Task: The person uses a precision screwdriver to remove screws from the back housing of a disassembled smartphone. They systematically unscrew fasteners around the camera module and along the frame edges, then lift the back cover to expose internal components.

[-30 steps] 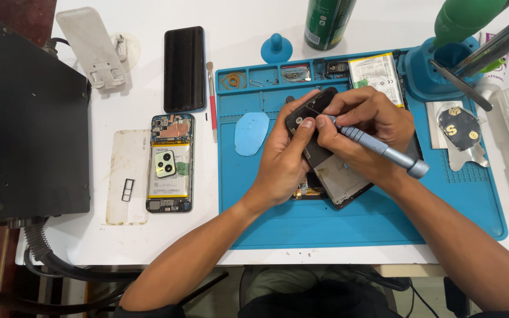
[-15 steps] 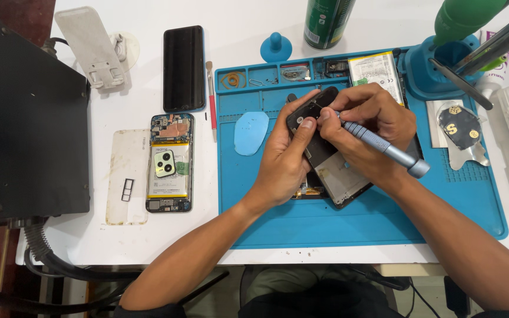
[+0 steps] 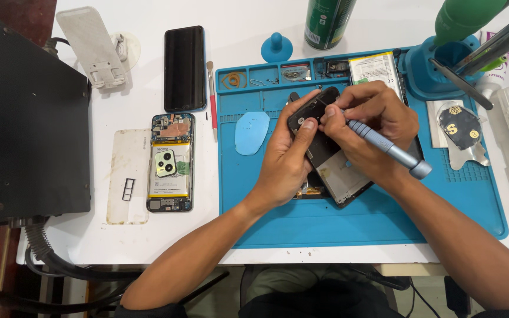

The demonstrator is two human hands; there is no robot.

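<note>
**Both hands closed on an opened phone over the blue mat**

Gripping the opened phone (image 3: 325, 147) with my left hand (image 3: 287, 159), I had my thumb pressed on its dark upper end and my fingers curled under its edge. My right hand (image 3: 372, 132) was closed around a grey-blue screwdriver (image 3: 387, 148), held like a pen, its tip meeting the phone's top corner right beside my left thumb. The phone sat tilted in the middle of the blue work mat (image 3: 349, 218), upper end raised towards the mat's tray slots, lower end resting on the mat. Its top part looked black; lower down I saw a pale inner plate and a dark frame edge. How far it was stripped I could not tell, as my hands covered much of it.

On the mat to the left lay a light blue oval pick (image 3: 251, 132). Beyond the mat's left edge, the white table (image 3: 148, 235) carried a second phone with its back off (image 3: 171, 162), camera block and battery showing, a whitish back cover (image 3: 128, 176) beside it, and a black phone face up (image 3: 184, 68) further back. A green can (image 3: 328, 22) stood behind the mat, and a black box (image 3: 25, 118) filled the far left.
</note>
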